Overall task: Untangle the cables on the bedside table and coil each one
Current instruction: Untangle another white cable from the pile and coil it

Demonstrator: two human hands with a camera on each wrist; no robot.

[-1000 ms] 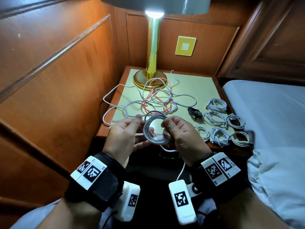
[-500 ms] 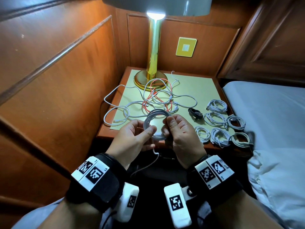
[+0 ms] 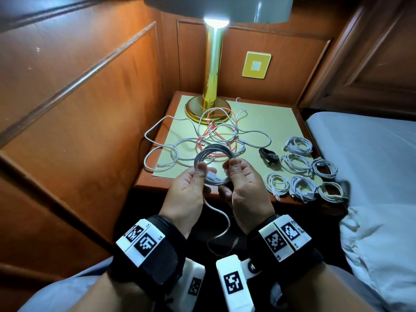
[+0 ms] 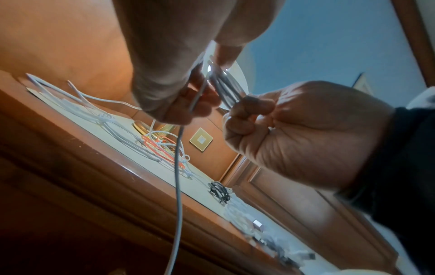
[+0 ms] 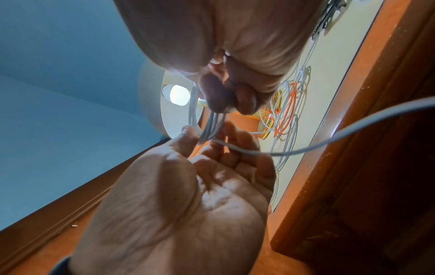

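Both hands hold a grey-white cable coil [image 3: 213, 162] upright over the front edge of the bedside table [image 3: 153, 185]. My left hand [image 3: 203, 174] pinches the coil's left side by a white plug. On the coil's right side my right hand [image 3: 231, 176] pinches the strands. A loose tail [image 3: 221, 218] hangs down between my wrists. The left wrist view shows the coil strands [image 4: 223, 87] between both hands and the tail [image 4: 179, 186] dropping. In the right wrist view my right fingertips [image 5: 219, 98] clamp the strands [image 5: 212, 126]. A tangle of white and orange cables [image 3: 213, 136] lies behind the coil.
A brass lamp base [image 3: 208, 106] stands at the table's back, partly under the tangle. Several white coiled cables [image 3: 297, 163] and a black coil [image 3: 269, 155] lie on the table's right side. A bed [image 3: 371, 176] borders the right; wood panelling [image 3: 78, 109] closes in the left.
Both hands have lifted the coil a little and shifted their hold on it. My left thumb now pinches its left side at the plug. The tail hangs lower between my wrists.
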